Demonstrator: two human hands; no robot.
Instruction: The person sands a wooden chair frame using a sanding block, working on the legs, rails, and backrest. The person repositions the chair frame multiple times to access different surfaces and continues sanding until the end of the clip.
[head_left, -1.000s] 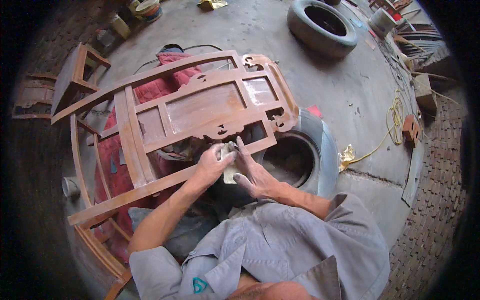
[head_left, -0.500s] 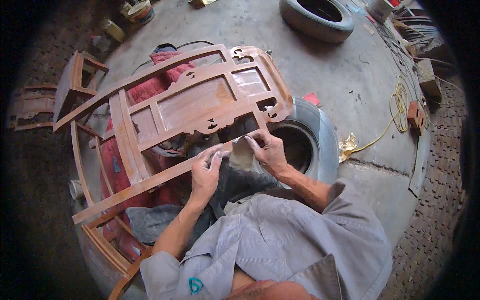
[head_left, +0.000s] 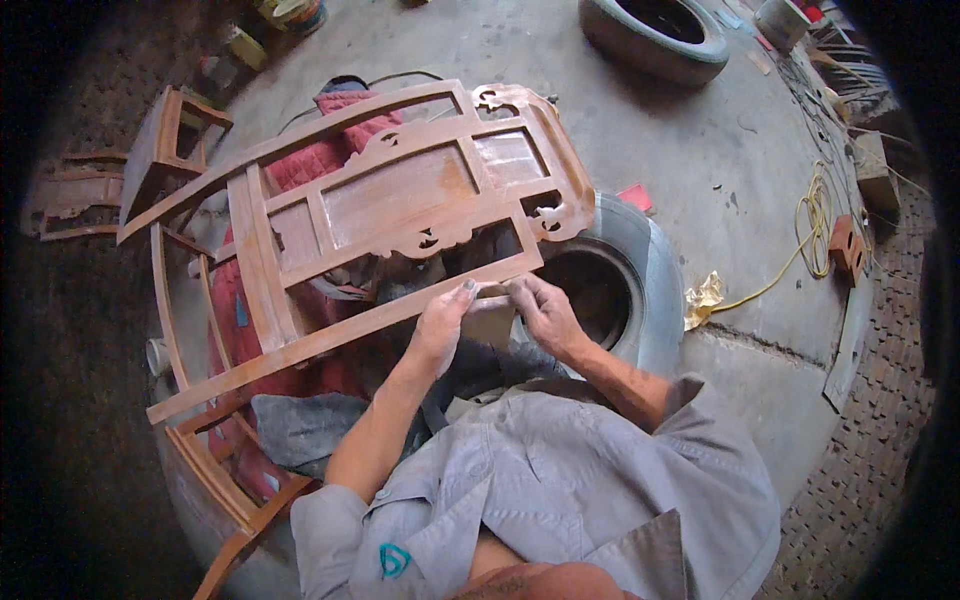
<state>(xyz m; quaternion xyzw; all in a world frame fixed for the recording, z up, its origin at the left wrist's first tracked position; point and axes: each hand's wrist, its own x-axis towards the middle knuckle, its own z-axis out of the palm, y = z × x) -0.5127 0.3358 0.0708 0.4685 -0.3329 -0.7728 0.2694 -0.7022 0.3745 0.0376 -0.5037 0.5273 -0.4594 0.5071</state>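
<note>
Between my two hands is a small beige sheet that looks like sandpaper (head_left: 489, 324), its upper edge folded over. My left hand (head_left: 440, 325) pinches its left end, and my right hand (head_left: 547, 316) pinches the right end. Just beyond my fingers lies a reddish-brown wooden chair (head_left: 262, 362), tipped over, its carved back panel (head_left: 398, 198) facing up with pale dust on it. The near side rail of the back runs right beside my hands. The chair's lower frame and legs spread to the left.
A tyre (head_left: 655, 285) lies under the chair's top end, and another tyre (head_left: 655, 40) lies farther off. Red quilted cloth (head_left: 315, 160) sits beneath the chair. At right are a yellow cord (head_left: 770, 288), gold foil (head_left: 703, 300) and a brick (head_left: 847, 250). More wooden furniture (head_left: 150, 165) stands left.
My left hand has moved right, off the rail, and now grips the sheet's left end. The sheet's upper edge is now folded over. The view has shifted slightly.
</note>
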